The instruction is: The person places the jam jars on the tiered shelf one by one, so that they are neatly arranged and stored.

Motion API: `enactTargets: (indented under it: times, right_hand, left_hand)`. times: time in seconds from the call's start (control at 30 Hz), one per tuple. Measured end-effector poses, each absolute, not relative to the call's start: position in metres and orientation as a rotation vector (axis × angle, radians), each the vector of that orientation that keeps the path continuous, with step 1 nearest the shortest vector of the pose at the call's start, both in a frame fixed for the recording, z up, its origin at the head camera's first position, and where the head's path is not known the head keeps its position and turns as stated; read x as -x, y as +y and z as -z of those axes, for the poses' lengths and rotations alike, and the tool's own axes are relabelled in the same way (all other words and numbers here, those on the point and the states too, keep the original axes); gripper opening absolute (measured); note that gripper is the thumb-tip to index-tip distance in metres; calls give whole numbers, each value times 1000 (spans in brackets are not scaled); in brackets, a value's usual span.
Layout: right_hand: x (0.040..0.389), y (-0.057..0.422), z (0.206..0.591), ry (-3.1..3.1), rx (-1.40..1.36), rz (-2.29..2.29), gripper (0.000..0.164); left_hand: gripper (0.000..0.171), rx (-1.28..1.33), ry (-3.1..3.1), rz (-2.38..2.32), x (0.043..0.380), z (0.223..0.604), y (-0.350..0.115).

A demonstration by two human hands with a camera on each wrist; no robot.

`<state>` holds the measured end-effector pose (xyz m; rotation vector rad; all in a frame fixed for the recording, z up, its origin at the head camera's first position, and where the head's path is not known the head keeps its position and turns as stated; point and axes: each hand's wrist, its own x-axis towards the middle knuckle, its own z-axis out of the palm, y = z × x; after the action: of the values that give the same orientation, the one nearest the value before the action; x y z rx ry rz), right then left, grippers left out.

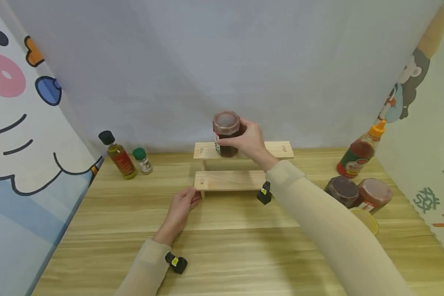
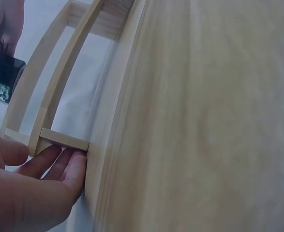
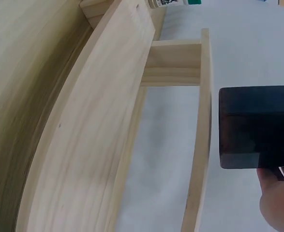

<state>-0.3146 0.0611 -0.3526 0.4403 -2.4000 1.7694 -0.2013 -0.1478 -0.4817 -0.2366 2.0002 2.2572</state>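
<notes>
A dark glass jar with a brownish lid is gripped by my right hand, thumb on the near side. It is upright, just above the top board of a two-tier wooden rack. In the right wrist view a narrow gap separates the jar's base from the upper board. My left hand holds the rack's lower left corner. In the left wrist view its fingers touch the short leg, with the thumb by the board's end.
An oil bottle and a green-capped shaker stand at the back left. On the right are a yellow-capped sauce bottle, two dark jars and a yellow-rimmed round item, partly behind my sleeve. Behind the rack rises a pale wall.
</notes>
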Motion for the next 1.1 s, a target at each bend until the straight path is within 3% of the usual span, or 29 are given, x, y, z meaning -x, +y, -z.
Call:
enactTargets:
  times: [0.8,1.1]
  right_hand:
    - [320,58,356,-2411,-525,-1790,66]
    - [302,62,355,-2486,-473,-1827,88]
  left_hand:
    - [39,162,2029,-2244,202,483,-139]
    - [39,210,2045,-2252,201,483,-148]
